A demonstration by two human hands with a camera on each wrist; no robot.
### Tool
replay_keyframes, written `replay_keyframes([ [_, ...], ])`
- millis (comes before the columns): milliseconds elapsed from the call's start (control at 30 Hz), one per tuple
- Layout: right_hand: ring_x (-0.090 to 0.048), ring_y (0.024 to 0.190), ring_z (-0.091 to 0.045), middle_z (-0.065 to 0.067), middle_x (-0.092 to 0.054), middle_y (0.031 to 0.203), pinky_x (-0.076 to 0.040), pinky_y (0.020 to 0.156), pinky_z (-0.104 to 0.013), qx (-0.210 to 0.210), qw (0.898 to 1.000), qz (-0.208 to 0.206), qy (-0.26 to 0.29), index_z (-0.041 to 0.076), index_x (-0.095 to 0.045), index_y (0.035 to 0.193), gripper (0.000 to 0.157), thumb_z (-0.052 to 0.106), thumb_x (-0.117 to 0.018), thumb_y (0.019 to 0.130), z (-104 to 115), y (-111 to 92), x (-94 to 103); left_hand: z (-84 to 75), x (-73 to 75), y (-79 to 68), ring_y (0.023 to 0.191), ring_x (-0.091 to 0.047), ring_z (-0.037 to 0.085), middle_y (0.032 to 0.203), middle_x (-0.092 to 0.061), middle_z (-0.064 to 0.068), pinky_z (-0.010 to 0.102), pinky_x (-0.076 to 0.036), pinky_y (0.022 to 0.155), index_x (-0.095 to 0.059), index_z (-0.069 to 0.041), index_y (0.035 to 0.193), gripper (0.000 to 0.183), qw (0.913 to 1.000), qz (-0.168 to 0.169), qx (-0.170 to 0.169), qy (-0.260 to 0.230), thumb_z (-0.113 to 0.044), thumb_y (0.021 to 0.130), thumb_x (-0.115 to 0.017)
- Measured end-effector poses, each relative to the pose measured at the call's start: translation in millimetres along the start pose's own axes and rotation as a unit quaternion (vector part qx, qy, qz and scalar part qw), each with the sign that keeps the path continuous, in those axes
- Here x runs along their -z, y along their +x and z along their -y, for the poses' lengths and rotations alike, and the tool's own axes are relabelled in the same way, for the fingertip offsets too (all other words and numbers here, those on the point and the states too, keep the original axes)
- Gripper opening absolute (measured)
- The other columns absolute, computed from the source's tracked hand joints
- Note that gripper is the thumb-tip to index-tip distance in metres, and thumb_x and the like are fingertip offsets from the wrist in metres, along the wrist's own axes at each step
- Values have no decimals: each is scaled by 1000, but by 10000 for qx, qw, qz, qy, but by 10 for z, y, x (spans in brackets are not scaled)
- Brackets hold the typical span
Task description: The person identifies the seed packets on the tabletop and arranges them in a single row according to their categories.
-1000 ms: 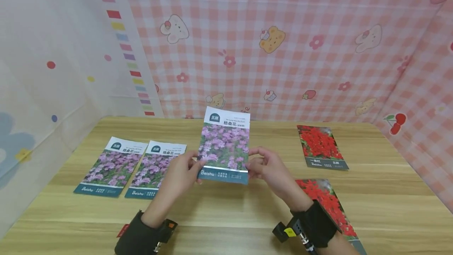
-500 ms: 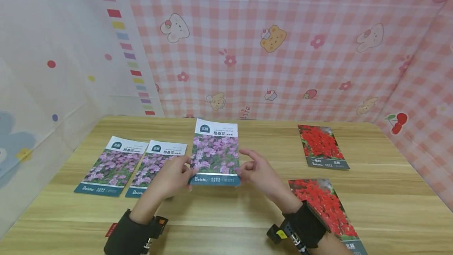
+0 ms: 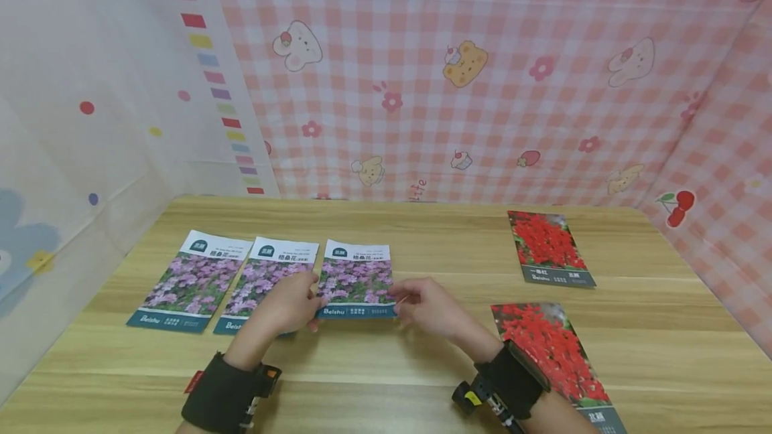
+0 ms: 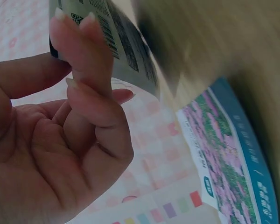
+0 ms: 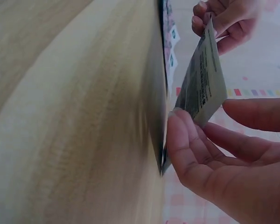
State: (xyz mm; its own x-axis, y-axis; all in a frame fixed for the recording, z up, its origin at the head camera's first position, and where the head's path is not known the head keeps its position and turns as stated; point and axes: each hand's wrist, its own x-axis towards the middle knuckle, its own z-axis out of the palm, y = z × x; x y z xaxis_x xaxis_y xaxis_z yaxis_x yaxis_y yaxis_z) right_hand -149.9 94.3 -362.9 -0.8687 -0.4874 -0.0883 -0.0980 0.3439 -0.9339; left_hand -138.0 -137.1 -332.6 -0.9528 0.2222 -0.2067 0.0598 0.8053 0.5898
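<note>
A seed packet (image 3: 354, 281) with pink-purple flowers is held tilted just above the table, front side up. My left hand (image 3: 288, 305) pinches its lower left corner, and my right hand (image 3: 429, 310) pinches the lower right one. From the right wrist, the packet's printed back (image 5: 206, 77) shows, its near edge raised off the wood. The left wrist view shows part of the barcoded back (image 4: 123, 44) beyond the fingers. Two matching pink-flower packets lie to the left: the outer packet (image 3: 189, 283) and the inner packet (image 3: 256, 286), partly covered by my left hand.
On the right lie two red-flower packets, a far one (image 3: 551, 250) and a near one (image 3: 551, 347), the latter partly under my right forearm. The wooden table (image 3: 386, 394) meets a pink checked cloth (image 3: 410, 86) at the back, with cloth at both sides.
The held packet has moved down and slightly left, from raised in the air to just above the table beside the inner pink-flower packet. Both hands moved with it, keeping their grip.
</note>
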Motion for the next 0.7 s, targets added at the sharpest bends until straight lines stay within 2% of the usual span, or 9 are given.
replay_keyframes([
  [100, -61, 76, -25, -12, -62, 89, -53, 64, -35, -115, 9996, 69, -264, -10, -55, 116, 31, -7, -53, 85, 3, 14, -23, 41, -28, 30, 49, -57, 17, 55, -56, 2, 35, -46, 64, -50, 8, 114, 28, 9999, 27, -4, 124, -5, 89, -56],
  [200, -60, 78, -21, -13, -62, 94, -52, 64, -32, -112, 9982, 115, -582, -10, -56, 116, 32, -4, -57, 84, 9, 20, -47, 74, -51, 54, 48, -56, 17, 53, -55, 2, 31, -43, 59, -52, 6, 111, 25, 9997, 62, -1, 223, -5, 90, -56],
  [333, -59, 85, -23, -18, -60, 105, -51, 67, -29, 14, 9926, 210, -1194, -9, -56, 116, 34, -1, -60, 83, 8, 28, -78, 88, -56, 59, 48, -56, 16, 54, -56, 1, 35, -47, 66, -46, 9, 125, 39, 9991, 177, 78, 378, -7, 90, -56],
  [433, -59, 93, -28, -21, -57, 112, -51, 75, -33, 84, 9878, 308, -1525, -9, -55, 116, 35, 0, -60, 83, 12, 35, -95, 84, -52, 54, 48, -57, 16, 58, -56, 2, 36, -47, 67, -46, 9, 125, 40, 9986, 250, 125, 450, -7, 90, -56],
  [567, -58, 95, -29, -21, -58, 110, -49, 80, -39, 153, 9827, 436, -1792, -9, -56, 117, 35, 1, -61, 83, 23, 37, -103, 90, -51, 45, 48, -57, 14, 70, -58, 5, 35, -48, 66, -49, 9, 123, 40, 9978, 305, 94, 573, -5, 87, -59],
  [700, -55, 88, -23, -16, -59, 102, -48, 75, -37, 165, 9794, 548, -1936, -9, -55, 118, 37, 1, -62, 83, 16, 45, -108, 111, -62, 35, 47, -58, 13, 90, -62, 17, 35, -49, 67, -50, 9, 121, 41, 9971, 304, 52, 698, -3, 84, -62],
])
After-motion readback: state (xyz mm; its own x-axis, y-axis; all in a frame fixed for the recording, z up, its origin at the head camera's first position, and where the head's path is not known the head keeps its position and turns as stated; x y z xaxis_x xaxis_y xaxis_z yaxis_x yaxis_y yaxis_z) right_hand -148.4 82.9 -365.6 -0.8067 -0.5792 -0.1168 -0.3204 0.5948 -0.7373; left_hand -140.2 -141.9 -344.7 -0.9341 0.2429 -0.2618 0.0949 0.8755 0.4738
